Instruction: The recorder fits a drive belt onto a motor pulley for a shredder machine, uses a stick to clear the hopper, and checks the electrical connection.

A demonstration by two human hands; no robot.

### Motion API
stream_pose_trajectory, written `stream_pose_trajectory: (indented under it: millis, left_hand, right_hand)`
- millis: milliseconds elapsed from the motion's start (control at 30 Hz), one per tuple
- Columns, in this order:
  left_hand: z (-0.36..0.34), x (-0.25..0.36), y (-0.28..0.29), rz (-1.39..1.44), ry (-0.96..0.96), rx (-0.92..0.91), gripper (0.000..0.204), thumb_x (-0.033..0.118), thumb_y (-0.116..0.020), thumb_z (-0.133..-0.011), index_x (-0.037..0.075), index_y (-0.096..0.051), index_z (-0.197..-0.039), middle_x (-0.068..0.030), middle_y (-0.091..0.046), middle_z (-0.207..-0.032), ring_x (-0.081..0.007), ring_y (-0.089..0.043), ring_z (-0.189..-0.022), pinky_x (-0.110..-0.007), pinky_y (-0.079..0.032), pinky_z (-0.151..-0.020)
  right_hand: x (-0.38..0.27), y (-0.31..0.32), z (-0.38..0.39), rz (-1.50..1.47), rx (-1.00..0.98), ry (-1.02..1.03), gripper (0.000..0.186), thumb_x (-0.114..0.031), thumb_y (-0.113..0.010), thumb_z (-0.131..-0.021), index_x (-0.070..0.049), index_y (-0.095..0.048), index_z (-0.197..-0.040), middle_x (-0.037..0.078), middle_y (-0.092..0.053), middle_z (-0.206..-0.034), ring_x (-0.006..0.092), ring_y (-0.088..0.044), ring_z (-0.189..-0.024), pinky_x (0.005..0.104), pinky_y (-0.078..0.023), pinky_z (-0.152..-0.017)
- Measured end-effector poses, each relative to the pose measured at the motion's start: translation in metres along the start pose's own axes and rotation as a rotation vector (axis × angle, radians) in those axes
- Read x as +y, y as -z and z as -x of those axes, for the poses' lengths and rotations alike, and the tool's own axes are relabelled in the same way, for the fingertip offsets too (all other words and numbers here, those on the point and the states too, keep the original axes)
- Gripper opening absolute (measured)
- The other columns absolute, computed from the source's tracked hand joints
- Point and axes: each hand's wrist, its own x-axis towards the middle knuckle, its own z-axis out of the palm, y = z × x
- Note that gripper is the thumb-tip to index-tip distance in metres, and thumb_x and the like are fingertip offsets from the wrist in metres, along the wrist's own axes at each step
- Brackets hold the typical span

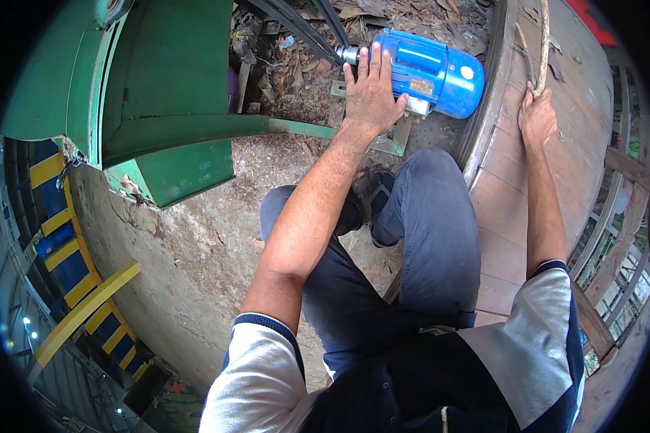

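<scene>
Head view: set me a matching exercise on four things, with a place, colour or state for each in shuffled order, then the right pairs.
Things:
1. left hand
2. right hand
3. motor
4. sheet-metal housing

Descriptions:
A. green, at the upper left
B. closed around a thin stick or rope
C. blue, rounded
D. at the motor, fingers extended

Pairs: 1-D, 2-B, 3-C, 4-A

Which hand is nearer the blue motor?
Left: the left hand overlaps the blue motor at its shaft end; the right hand is apart, to the motor's right, gripping a rope or stick.
</scene>
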Motion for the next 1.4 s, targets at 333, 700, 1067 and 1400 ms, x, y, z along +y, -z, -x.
stream_pose_trajectory:
  millis: [333,700,1067,1400]
  left_hand:
    - [-0.005,-0.007,0.002,-0.006,0.043,0.05,0.092,0.051,-0.064,-0.091,0.005,-0.024,-0.159,-0.0249,-0.017,-0.165,-0.0445,-0.013,-0.153,-0.069,-0.015,-0.119]
    - [0.0,-0.002,-0.009,-0.112,0.1,-0.077,0.091,0.057,-0.061,-0.092,0.013,-0.023,-0.161,-0.0219,-0.016,-0.166,-0.0437,-0.011,-0.154,-0.068,-0.014,-0.12]
    - [-0.022,0.006,0.039,0.101,-0.088,0.407,0.084,0.029,-0.071,-0.09,0.001,-0.028,-0.156,-0.0224,-0.042,-0.151,-0.0378,-0.039,-0.141,-0.058,-0.033,-0.113]
    - [0.028,0.055,0.167,0.595,-0.192,0.624,0.022,0.006,-0.059,-0.098,0.0,-0.059,-0.077,-0.0135,-0.05,-0.06,-0.0314,-0.053,-0.051,-0.039,-0.041,-0.049]
  right_hand:
    - [0.001,0.001,-0.001,0.008,-0.018,-0.021,0.04,-0.047,-0.056,-0.1,-0.008,-0.053,-0.103,0.023,-0.071,-0.08,0.0452,-0.07,-0.08,0.0557,-0.052,-0.071]
    - [-0.002,0.004,-0.001,0.006,-0.03,-0.028,0.04,-0.047,-0.057,-0.1,-0.007,-0.053,-0.104,0.023,-0.071,-0.08,0.045,-0.07,-0.079,0.0556,-0.052,-0.07]
    - [-0.001,0.002,0.0,0.01,-0.025,-0.03,0.04,-0.046,-0.056,-0.1,-0.007,-0.053,-0.102,0.023,-0.07,-0.08,0.0449,-0.07,-0.079,0.0553,-0.052,-0.07]
    - [0.003,0.007,-0.013,-0.021,0.025,-0.026,0.039,-0.045,-0.055,-0.101,-0.006,-0.054,-0.1,0.025,-0.07,-0.082,0.0466,-0.069,-0.08,0.0568,-0.051,-0.07]
